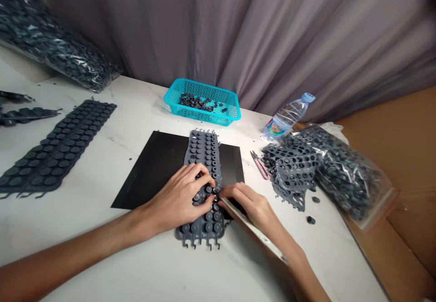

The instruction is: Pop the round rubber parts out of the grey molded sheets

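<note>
A long dark grey rubber sheet (202,150) with rows of round knobs lies across a black mat (146,170), hooked tabs at both ends. My left hand (184,193) rests on it, with thumb and forefinger closed around a knob near the sheet's right edge. My right hand (252,206) is closed on a long, thin, whitish strip-like tool (264,237), which slants down toward my forearm. The tool's tip meets the sheet's right edge beside my left fingertips. Small shiny round pieces show between the fingers; the exact contact is partly hidden.
Behind the mat stands a turquoise basket (175,106) with small dark pieces. Another knobbed sheet (64,145) lies left. To the right are pink-handled snips (262,168), perforated scrap sheets (296,170), a water bottle (286,118) and a filled bag (350,172). A larger bag (51,38) lies back left.
</note>
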Demonstrator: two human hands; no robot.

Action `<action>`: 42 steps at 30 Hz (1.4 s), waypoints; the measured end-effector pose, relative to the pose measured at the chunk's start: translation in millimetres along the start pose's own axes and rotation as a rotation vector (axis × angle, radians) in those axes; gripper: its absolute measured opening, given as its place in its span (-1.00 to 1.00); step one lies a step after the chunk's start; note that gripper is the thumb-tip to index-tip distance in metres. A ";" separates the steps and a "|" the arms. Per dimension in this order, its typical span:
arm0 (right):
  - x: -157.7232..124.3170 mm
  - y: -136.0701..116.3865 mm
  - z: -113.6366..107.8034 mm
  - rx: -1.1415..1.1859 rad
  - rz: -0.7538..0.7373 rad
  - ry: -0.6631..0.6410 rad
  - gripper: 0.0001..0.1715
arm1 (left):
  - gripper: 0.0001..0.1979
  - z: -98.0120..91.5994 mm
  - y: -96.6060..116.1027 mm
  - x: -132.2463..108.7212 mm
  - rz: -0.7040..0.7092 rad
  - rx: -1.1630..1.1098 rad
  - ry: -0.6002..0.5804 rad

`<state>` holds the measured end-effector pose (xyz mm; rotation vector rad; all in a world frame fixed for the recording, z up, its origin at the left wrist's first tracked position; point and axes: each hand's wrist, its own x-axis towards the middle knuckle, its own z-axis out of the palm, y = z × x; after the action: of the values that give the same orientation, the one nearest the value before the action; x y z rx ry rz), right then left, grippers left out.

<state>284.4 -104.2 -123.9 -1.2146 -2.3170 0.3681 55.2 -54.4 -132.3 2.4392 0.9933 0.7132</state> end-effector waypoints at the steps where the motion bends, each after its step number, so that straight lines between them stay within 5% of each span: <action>1: 0.5 1.0 0.9 -0.026 -0.020 0.008 -0.91 | -0.84 0.0 0.0 0.0 0.003 0.000 -0.001; 10: 4.8 3.9 5.4 -0.349 -0.232 0.056 -0.71 | -0.83 -0.2 -1.1 1.3 0.002 -0.020 0.000; 20: -2.1 2.2 -5.2 0.050 -0.039 0.033 -0.85 | -0.83 0.8 -4.1 0.2 0.009 -0.039 -0.003; 34: 1.2 2.7 -2.2 -0.028 -0.069 0.006 -0.82 | -0.83 -0.4 -3.9 0.3 0.004 -0.043 -0.002; 42: -0.3 -0.9 6.1 -0.322 -0.180 0.017 -0.72 | -0.83 -0.3 -3.6 1.0 0.001 -0.044 0.001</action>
<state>280.7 -105.0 -128.7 -1.1310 -2.5134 -0.0819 53.8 -51.2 -133.8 2.4022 0.9664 0.7295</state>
